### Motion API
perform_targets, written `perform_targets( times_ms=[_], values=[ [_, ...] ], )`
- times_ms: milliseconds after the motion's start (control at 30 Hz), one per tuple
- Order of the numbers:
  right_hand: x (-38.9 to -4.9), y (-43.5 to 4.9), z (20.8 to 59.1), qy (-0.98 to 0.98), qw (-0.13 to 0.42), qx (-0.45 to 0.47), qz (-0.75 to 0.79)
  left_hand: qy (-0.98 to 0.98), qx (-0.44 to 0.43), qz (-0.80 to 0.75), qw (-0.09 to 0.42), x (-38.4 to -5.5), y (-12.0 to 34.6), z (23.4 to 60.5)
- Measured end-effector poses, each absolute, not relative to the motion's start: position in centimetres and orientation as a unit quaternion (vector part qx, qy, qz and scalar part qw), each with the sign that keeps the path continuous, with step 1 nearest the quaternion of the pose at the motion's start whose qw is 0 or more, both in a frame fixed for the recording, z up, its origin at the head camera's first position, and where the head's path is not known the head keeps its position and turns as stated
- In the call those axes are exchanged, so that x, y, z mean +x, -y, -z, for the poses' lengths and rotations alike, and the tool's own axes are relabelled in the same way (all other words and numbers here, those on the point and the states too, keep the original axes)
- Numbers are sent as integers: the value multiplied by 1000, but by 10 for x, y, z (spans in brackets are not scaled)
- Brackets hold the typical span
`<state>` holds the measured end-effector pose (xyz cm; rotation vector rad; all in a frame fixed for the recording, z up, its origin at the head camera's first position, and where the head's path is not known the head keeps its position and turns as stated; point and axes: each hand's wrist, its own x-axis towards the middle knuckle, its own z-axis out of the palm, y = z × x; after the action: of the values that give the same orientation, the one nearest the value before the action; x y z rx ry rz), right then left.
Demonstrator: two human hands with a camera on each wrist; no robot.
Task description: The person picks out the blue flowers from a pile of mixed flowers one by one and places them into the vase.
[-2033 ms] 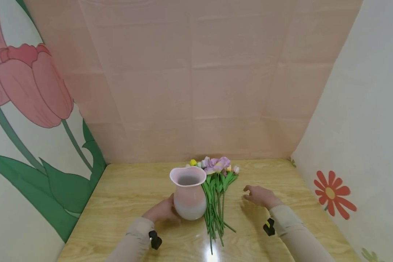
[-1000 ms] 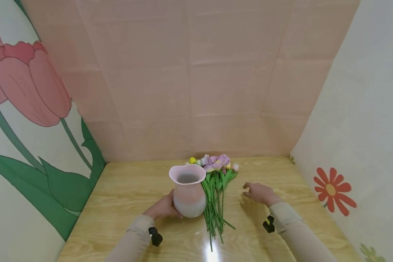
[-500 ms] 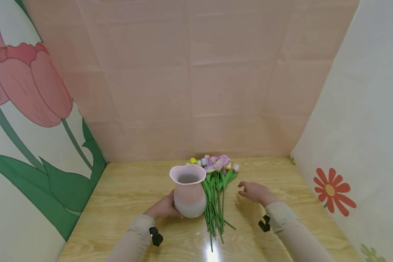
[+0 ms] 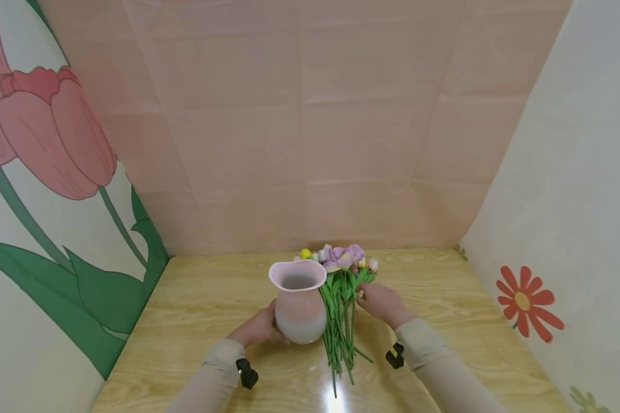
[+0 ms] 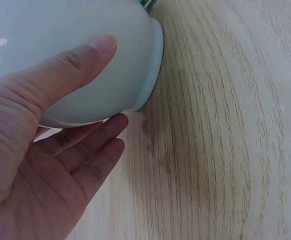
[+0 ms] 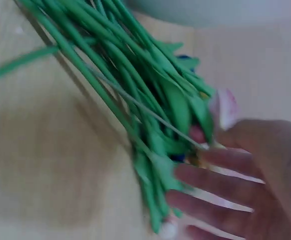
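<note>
A pink-and-white vase (image 4: 299,312) with a flared wavy rim stands upright on the wooden table. My left hand (image 4: 260,328) holds its lower left side; in the left wrist view the thumb (image 5: 80,65) lies along the white belly and the fingers are at the other side, near the foot. Just right of the vase lies a bunch of artificial flowers (image 4: 343,258), with blooms toward the wall and green stems (image 4: 339,338) toward me. My right hand (image 4: 382,301) is at the bunch's right side, fingertips at the leaves just below the blooms. Its fingers are spread in the right wrist view.
The wooden table (image 4: 212,292) ends at a pink cloth backdrop (image 4: 299,143). Panels with a painted tulip (image 4: 46,132) on the left and a red flower (image 4: 524,301) on the right flank it. One stem (image 4: 363,354) sticks out sideways from the bunch.
My right hand has moved left, from beside the flowers to their leaves. The left hand stays at the vase, and the vase and flowers have kept their places.
</note>
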<state>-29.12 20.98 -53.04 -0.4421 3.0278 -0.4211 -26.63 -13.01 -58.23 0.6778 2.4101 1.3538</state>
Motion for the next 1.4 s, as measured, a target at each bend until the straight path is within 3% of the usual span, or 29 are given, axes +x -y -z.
perform_targets(
  times_ms=[167, 333, 533, 900, 1267, 1400],
  values=[
    [-298, -193, 544, -975, -7, -82, 207, -837, 239, -470, 145, -268, 132, 584],
    [-306, -182, 555, -969, 17, -24, 245, -840, 237, -466, 148, -267, 132, 583],
    [-308, -184, 573, -961, 46, -17, 273, -841, 239, -460, 154, -263, 127, 580],
    [-303, -190, 579, -949, 17, -1, 315, -838, 237, -466, 157, -263, 126, 579],
    [-300, -186, 531, -930, -88, 8, 355, -844, 233, -457, 157, -264, 127, 582],
    [-295, -189, 506, -931, -154, -12, 331, -844, 235, -457, 155, -264, 126, 583]
  ],
)
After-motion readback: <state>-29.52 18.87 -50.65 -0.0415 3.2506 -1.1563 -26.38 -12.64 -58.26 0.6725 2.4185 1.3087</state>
